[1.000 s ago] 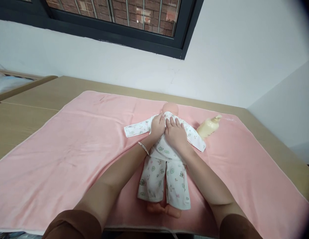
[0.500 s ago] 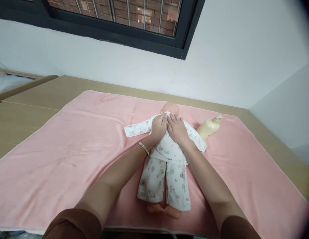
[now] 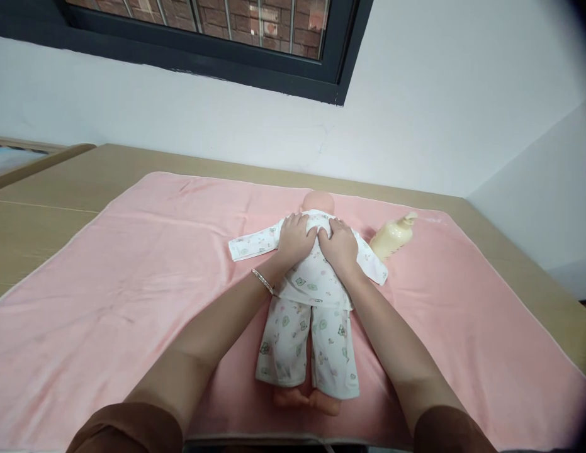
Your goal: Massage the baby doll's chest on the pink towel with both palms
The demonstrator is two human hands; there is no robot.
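A baby doll [image 3: 318, 201] lies face down, its head towards the wall and its feet towards me. It wears a white printed top [image 3: 311, 277] and matching trousers [image 3: 284, 340]; both sleeves spread outward. My left hand [image 3: 295, 239] rests flat on the left side of the doll's upper back, fingers stretched out, a silver bangle [image 3: 263, 281] at the wrist. On the right side of the back lies my right hand [image 3: 340, 244], likewise open with the fingers extended. The thumbs point towards each other over the spine, with a small gap between them.
Beside the doll's right-hand sleeve, a pale yellow pump bottle [image 3: 391, 236] lies on its side on the pink blanket [image 3: 170, 270]. The blanket covers much of a wooden table [image 3: 51, 233]. A white wall and a dark-framed window [image 3: 274, 69] stand behind.
My hands have moved apart, from nearly touching along the middle of the back to its two sides. The thumbs now show clearly. The view has shifted slightly.
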